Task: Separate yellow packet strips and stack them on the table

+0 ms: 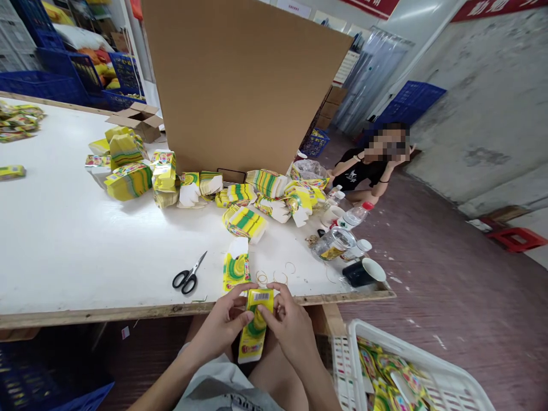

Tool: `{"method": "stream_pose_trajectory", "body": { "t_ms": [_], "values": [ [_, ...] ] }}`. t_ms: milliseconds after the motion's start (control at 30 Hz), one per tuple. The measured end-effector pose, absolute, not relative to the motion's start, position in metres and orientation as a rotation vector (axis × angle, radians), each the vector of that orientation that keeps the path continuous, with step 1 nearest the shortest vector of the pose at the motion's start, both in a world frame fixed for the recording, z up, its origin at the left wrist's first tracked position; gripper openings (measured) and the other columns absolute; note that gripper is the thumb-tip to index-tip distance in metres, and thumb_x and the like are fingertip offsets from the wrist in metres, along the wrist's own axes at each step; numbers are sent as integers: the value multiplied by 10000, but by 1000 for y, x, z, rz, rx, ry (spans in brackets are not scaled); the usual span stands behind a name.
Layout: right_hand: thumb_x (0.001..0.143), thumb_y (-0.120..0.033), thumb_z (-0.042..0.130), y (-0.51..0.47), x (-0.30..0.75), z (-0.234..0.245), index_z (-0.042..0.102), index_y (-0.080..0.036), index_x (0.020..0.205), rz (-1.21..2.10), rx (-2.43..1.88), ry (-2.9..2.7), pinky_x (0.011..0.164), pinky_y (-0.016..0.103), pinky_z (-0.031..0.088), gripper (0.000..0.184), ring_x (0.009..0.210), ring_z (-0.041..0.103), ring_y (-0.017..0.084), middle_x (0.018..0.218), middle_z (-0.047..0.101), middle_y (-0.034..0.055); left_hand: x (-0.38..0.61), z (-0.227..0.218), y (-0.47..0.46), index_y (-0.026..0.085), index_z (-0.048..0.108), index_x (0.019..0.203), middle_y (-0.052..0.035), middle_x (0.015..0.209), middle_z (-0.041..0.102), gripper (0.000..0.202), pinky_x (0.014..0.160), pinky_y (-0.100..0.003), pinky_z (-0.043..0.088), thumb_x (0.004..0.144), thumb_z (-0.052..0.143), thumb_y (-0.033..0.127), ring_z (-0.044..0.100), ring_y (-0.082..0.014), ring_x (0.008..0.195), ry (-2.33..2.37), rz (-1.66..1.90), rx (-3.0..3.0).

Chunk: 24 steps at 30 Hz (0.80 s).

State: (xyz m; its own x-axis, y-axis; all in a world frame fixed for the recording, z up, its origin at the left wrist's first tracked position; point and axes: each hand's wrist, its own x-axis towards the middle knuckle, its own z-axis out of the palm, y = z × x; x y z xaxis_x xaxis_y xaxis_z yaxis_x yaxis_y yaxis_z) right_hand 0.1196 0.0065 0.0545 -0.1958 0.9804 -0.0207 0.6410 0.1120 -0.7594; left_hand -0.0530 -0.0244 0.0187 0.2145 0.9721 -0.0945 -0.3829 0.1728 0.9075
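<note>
A small yellow and green carton (256, 325) stands upright between both my hands, below the table's front edge and above my lap. My left hand (222, 324) grips its left side with closed fingers. My right hand (289, 326) pinches its right side near the top flap with the barcode. Another flat yellow carton (236, 267) lies on the white table (64, 240) just beyond my hands. Black-handled scissors (188, 276) lie to its left, and a few rubber bands (274, 276) lie to its right.
Stacks of flat yellow cartons (128, 180) line the table in front of a big cardboard sheet (240, 85). Bottles and a cup (363, 272) crowd the table's right corner. A white basket (428, 365) with finished cartons sits lower right. A person (368, 168) sits beyond the table.
</note>
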Motion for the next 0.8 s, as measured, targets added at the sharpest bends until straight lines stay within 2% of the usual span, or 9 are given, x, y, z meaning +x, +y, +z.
{"method": "stream_pose_trajectory", "body": {
  "t_ms": [167,300,400,467,533,567,667,733,800],
  "values": [
    [839,-423,643,4,122,45,658,-229,1030,1153,-1342,-1674,647,271,490,273,734,630,199,855,694,31,-48,24,-24,198,553,1249,-95,989,754,513,773,-322,520,783,734,313,704,-234,865,767,1160,813],
    [790,-469,685,-1,127,42,659,-209,884,1171,-1308,-1474,663,299,514,278,741,637,216,801,677,40,-35,23,-25,198,574,1211,-97,1009,743,450,790,-332,517,794,706,308,695,-246,922,749,1142,872],
    [791,-532,624,-3,165,53,671,-207,834,823,-1519,-1556,719,375,511,332,769,636,260,829,697,87,-35,10,-16,212,587,1191,-110,1182,672,396,934,-384,473,803,655,259,619,-264,1104,1037,1248,1046],
    [758,-593,568,-4,208,64,687,-205,803,317,-1790,-1637,773,481,471,408,799,612,326,823,691,130,-45,-5,-5,212,562,1203,-113,1262,604,433,1011,-435,411,779,641,239,548,-278,1184,1422,1357,1130],
    [732,-616,517,-6,250,72,714,-205,823,-64,-2149,-1603,787,602,412,465,900,580,438,899,679,194,-59,-21,5,192,524,1221,-112,1185,598,524,975,-465,417,721,665,263,544,-297,1141,1738,1370,1096],
    [722,-617,512,-7,265,74,721,-208,851,-143,-2261,-1567,776,626,399,476,930,568,469,946,675,210,-66,-27,9,186,518,1218,-87,1057,620,540,921,-467,441,706,669,266,583,-290,1031,1764,1349,1076],
    [695,-621,554,-8,270,70,716,-225,843,55,-2254,-1537,757,574,437,453,886,608,427,926,701,171,-81,-37,13,191,515,1187,19,743,572,473,714,-372,475,733,626,265,585,-216,701,1713,1304,1051],
    [681,-621,601,-6,239,61,697,-225,794,372,-2043,-1509,740,485,481,423,782,643,341,815,719,114,-83,-35,10,189,510,1180,36,694,548,424,658,-323,462,774,595,279,562,-188,643,1647,1308,1044],
    [687,-592,649,-3,192,49,684,-216,802,689,-1826,-1395,716,413,517,395,736,662,286,786,728,88,-78,-27,3,178,527,1139,13,724,580,359,661,-309,475,812,576,320,584,-183,672,1574,1315,1045]
  ]
}}
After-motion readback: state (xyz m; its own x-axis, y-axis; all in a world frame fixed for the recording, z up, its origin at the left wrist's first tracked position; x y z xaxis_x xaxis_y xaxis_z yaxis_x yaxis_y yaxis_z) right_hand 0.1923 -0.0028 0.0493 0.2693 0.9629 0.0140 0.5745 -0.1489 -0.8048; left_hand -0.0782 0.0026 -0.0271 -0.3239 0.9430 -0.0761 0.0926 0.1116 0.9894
